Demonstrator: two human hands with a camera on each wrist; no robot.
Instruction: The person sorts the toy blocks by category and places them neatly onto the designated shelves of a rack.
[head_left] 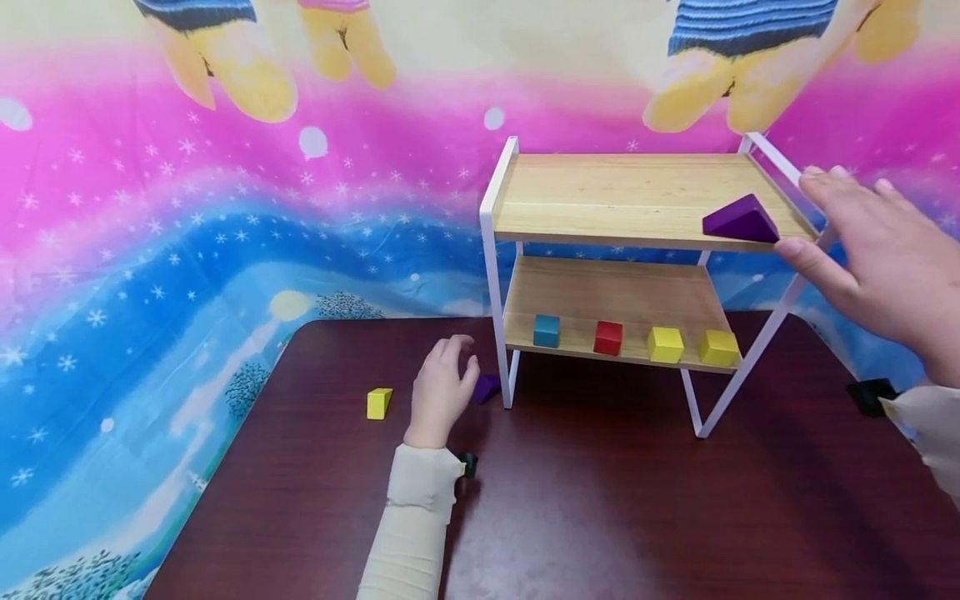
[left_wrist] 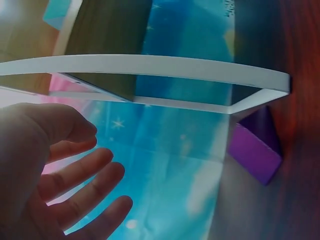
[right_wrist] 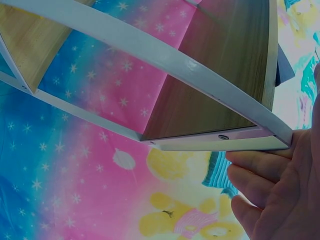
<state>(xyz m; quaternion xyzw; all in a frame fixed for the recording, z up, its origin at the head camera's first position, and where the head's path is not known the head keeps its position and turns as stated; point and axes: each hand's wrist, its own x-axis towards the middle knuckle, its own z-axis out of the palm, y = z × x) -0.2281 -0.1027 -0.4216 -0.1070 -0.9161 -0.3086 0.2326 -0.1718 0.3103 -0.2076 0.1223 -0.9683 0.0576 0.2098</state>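
My left hand [head_left: 441, 392] hovers over the dark table left of the shelf, fingers loosely bent and holding nothing. Just right of it lies a purple wedge block [head_left: 486, 388], partly hidden by the hand in the head view; the left wrist view shows this purple block [left_wrist: 256, 150] by the shelf's foot. My right hand [head_left: 888, 250] is spread at the upper right corner of the shelf, its fingers beside the white side rail [right_wrist: 200, 75]. Near its thumb, another purple wedge block [head_left: 741, 219] sits at the front edge of the top board [head_left: 615, 187].
Along the lower board [head_left: 607, 283] stand a blue cube [head_left: 547, 331], a red cube [head_left: 608, 337], a yellow cube [head_left: 665, 344] and a second yellow cube [head_left: 718, 347]. A yellow block [head_left: 378, 403] lies on the table [head_left: 570, 500] left of my left hand. Behind hangs a printed cloth [head_left: 225, 208].
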